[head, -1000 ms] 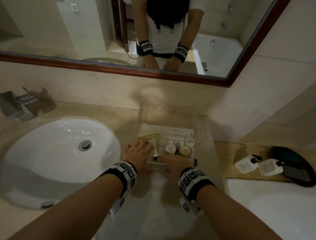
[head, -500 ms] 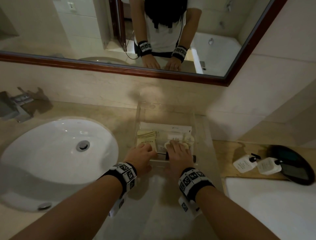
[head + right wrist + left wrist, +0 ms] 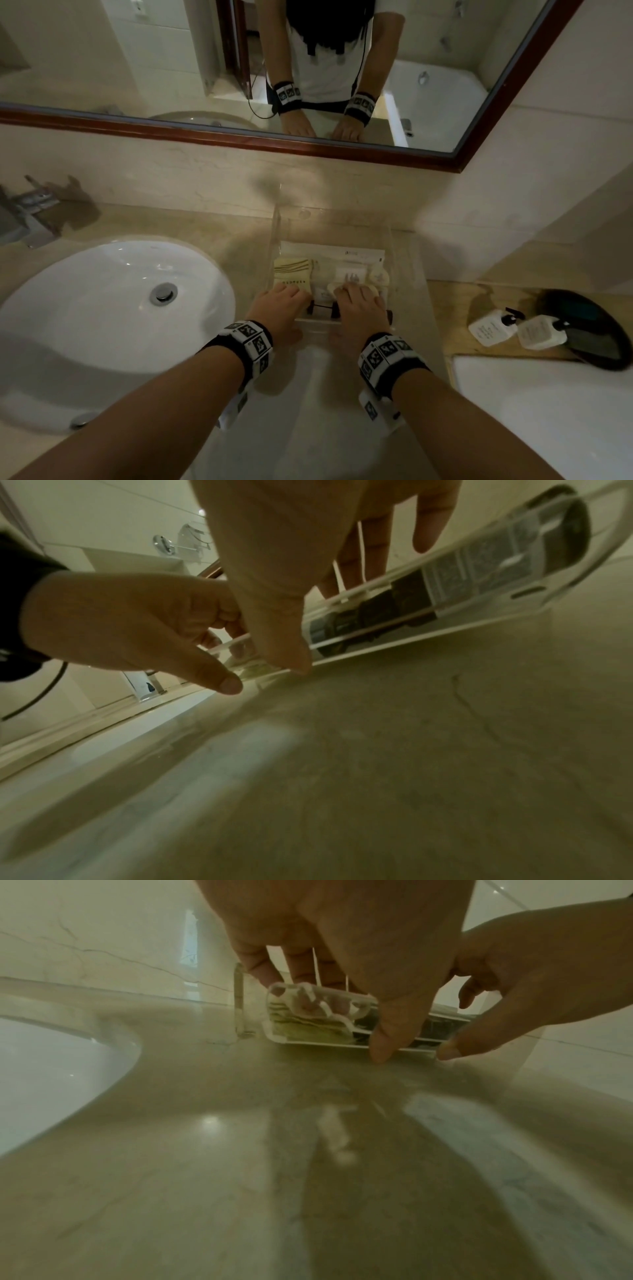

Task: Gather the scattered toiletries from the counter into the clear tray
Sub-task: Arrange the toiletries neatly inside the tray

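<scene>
Two hands work at the near wall of the clear tray (image 3: 278, 219), which sits on the marble surface (image 3: 239, 226) just right of the white sink (image 3: 102, 308). Inside the tray lie yellowish sachets (image 3: 294, 274) at its left, a long white packet (image 3: 332, 253) along its far side, small round items (image 3: 378, 275) at its right, and a dark-capped tube (image 3: 322, 310) against its near wall. The left hand (image 3: 279, 306) reaches over the tray's near left corner with fingers curled down inside and the thumb outside the wall, so it seems to grip the tray edge. The right hand (image 3: 359, 308) has loosely spread fingers over the near rim, resting on the items inside and not visibly pinching anything. Judging from this, gathering looks nearly finished: the surface in front of the tray shows no loose toiletries. Well to the tray's right, two white pump bottles (image 3: 513, 330) lie beside a dark dish (image 3: 582, 329); whether they count as scattered toiletries I cannot tell.
</scene>
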{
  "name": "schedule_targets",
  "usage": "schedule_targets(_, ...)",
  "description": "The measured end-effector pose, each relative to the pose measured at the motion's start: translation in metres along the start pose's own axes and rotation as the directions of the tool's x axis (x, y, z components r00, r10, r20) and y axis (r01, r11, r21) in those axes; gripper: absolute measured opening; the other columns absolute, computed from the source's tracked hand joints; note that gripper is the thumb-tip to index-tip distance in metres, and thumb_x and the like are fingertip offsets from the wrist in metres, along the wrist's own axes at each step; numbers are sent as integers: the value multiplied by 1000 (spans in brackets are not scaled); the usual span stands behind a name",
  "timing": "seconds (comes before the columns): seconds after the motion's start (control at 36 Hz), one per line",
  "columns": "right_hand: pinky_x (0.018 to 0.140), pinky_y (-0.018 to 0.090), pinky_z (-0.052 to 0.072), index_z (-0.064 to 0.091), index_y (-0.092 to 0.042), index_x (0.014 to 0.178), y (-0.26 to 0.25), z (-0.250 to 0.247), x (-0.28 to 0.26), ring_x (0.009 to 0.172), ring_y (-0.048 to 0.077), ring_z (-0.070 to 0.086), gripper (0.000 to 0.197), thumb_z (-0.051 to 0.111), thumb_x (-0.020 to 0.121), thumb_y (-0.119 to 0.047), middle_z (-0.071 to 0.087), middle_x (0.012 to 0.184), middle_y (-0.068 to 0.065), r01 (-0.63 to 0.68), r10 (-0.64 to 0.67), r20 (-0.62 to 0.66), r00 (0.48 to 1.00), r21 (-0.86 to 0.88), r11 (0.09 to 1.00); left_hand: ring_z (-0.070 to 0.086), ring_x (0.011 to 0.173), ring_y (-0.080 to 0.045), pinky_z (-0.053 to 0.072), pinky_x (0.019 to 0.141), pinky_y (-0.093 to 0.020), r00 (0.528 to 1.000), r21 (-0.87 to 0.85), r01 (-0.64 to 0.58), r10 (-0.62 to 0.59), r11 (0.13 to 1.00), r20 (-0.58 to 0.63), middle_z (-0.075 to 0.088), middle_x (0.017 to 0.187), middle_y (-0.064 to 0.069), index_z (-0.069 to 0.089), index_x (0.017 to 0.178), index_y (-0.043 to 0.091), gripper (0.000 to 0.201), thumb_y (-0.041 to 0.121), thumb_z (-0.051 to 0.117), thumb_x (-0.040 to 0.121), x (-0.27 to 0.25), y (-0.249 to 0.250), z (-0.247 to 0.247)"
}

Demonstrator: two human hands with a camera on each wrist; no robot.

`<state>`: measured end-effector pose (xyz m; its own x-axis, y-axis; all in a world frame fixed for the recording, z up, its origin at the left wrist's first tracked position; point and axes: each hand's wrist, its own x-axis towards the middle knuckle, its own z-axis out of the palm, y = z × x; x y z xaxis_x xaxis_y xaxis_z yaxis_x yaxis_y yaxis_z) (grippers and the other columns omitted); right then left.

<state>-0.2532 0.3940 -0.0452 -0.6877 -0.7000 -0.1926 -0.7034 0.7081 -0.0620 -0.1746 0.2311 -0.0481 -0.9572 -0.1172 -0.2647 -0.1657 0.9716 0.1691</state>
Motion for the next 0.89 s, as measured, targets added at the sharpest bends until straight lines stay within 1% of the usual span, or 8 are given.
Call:
schedule_targets(0.08,101,46,33,34,-19,139,1,1,1,128,28,36,80,66,72,-50,35,143,4,-1,2,7,1000,-23,1000,44,122,-19,40,100,-38,1000,33,8,-8,999,7,48,128,5,46,127,30,56,44,67,77,2,-1,0)
schedule_targets(0.22,102,46,32,29,-19,142,0,1,4,128,27,34,83,64,75,-52,32,142,4,-1,2,35,999,-35,999,43,122,-20,35,101,-39,999,65,36,-37,997,17,49,127,6,50,124,32,53,50,66,77,2,-6,0)
schedule_targets(0.36,101,44,34,40,-20,129,1,-2,1,125,27,38,65,63,77,-50,39,134,4,7,-6,30,1000,-6,1000,44,122,-20,35,103,-39,999,77,27,-30,997,39,50,127,6,50,124,32,54,51,67,76,4,-4,-5)
schedule_targets(0.42,101,43,34,43,-21,127,1,-4,1,124,26,40,61,63,77,-50,41,131,3,27,-27,40,999,-11,1000,45,121,-20,35,102,-39,999,74,26,-28,997,34,51,126,7,48,122,31,55,51,69,75,4,-4,-7)
schedule_targets(0.58,98,42,34,47,-22,124,5,-9,4,123,25,42,52,58,82,-51,45,129,0,95,-92,68,993,-51,994,49,115,-21,40,98,-40,998,99,-19,13,995,68,52,120,6,49,119,32,49,51,65,77,7,-6,-11)
schedule_targets(0.67,97,42,35,50,-22,121,5,-7,2,123,26,41,44,56,84,-46,46,127,1,117,-113,75,991,-48,992,52,111,-21,43,95,-41,995,101,-15,5,995,102,54,114,4,52,111,30,41,49,63,77,8,-5,-13)
schedule_targets(0.75,97,42,35,51,-20,119,2,-6,1,121,26,40,41,58,85,-40,44,127,2,126,-123,90,988,-22,992,55,106,-22,44,91,-39,992,110,-13,0,994,125,56,108,3,54,105,27,36,48,64,78,9,-3,-14)
schedule_targets(0.89,98,41,34,51,-18,119,4,-5,-6,118,27,43,37,59,86,-31,45,127,2,120,-120,85,989,6,993,58,100,-23,49,80,-35,987,133,-60,39,989,157,58,106,-1,58,104,21,36,47,64,80,8,5,-14)
